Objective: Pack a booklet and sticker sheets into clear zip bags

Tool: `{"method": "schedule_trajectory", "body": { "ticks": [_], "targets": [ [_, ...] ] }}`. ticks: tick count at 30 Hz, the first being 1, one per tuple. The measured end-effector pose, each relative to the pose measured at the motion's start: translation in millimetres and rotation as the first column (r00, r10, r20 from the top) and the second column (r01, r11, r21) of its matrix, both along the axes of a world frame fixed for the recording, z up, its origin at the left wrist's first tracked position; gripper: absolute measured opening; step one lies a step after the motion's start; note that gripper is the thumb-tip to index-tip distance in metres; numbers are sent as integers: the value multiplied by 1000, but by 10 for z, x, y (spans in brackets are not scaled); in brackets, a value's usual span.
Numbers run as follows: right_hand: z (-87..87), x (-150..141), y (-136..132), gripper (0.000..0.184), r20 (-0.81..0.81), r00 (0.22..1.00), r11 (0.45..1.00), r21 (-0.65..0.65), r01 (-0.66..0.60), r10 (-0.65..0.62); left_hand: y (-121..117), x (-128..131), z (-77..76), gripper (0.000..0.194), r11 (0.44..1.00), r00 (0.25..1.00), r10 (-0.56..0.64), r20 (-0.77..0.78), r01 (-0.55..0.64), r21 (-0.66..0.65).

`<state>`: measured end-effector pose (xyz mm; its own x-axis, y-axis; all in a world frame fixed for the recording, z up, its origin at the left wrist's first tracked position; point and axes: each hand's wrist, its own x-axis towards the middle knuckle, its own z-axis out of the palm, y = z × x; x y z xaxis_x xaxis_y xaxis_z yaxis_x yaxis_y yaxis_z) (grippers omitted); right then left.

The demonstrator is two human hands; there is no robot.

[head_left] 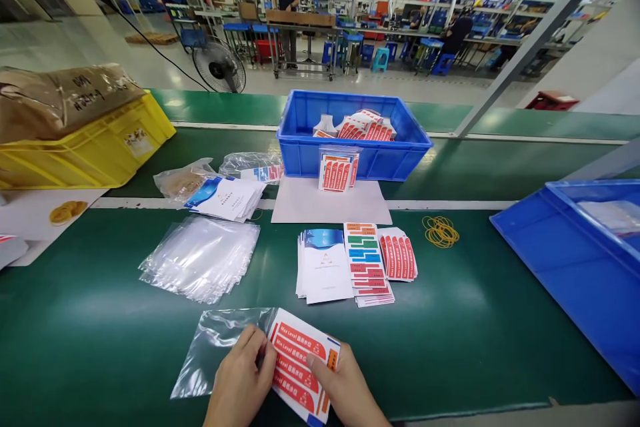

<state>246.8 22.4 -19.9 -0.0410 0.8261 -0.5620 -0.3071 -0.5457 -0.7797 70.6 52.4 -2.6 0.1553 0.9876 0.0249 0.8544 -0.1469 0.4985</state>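
two hands, close together: my left hand (243,377) pinches the clear bag (197,350) by its right edge, my right hand (350,390) clamps the stack of cards (300,363) by its right side, thumb on top. the stack sits just right of my left fingers, against the bag's edge; i can't tell how much is inside. its red strips run crosswise, left ends at the bag, right ends dipping toward me. farther off, spare bags (205,257) lie left of the booklets (327,273).
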Motion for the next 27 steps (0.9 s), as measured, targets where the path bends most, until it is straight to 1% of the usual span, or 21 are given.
{"method": "schedule_trajectory", "body": {
  "ticks": [3, 6, 8, 11, 13, 15, 18, 21, 25, 27],
  "targets": [
    [-44, 19, -16, 68, -56, 998, 999, -42, -31, 28, -1, 0, -26, 22, 999, 998, -44, -43, 43, -24],
    [-20, 93, 14, 63, -124, 990, 997, -15, -72, 69, 1, -5, -15, 21, 996, 997, -77, -25, 76, -37],
    [-5, 145, 35, 62, -148, 985, 996, -11, -90, 88, 7, -5, -3, 20, 996, 997, -78, -6, 78, -44],
    [-16, 190, 42, 65, -131, 987, 994, -41, -98, 91, 15, 3, -3, 21, 998, 999, -46, -18, 46, -33],
    [-28, 196, 38, 68, -118, 988, 993, -53, -108, 101, 11, 14, -23, 20, 999, 999, -33, -27, 33, 6],
    [-28, 193, 36, 70, -116, 987, 992, -45, -116, 110, -2, 24, -54, 18, 997, 999, -52, -15, 53, 52],
    [-3, 196, 54, 71, -103, 987, 991, -30, -130, 126, -19, 22, -105, 15, 989, 993, -122, -6, 122, 89],
    [35, 219, 101, 72, -48, 986, 984, -68, -162, 159, -9, 0, -138, 12, 976, 983, -185, -15, 186, 118],
    [88, 259, 177, 71, -17, 973, 968, -93, -231, 231, 30, -19, -143, 12, 973, 987, -157, -45, 162, 163],
    [106, 267, 206, 70, -24, 969, 965, -86, -246, 245, 40, -15, -137, 11, 969, 984, -169, -53, 176, 172]
  ]
}}
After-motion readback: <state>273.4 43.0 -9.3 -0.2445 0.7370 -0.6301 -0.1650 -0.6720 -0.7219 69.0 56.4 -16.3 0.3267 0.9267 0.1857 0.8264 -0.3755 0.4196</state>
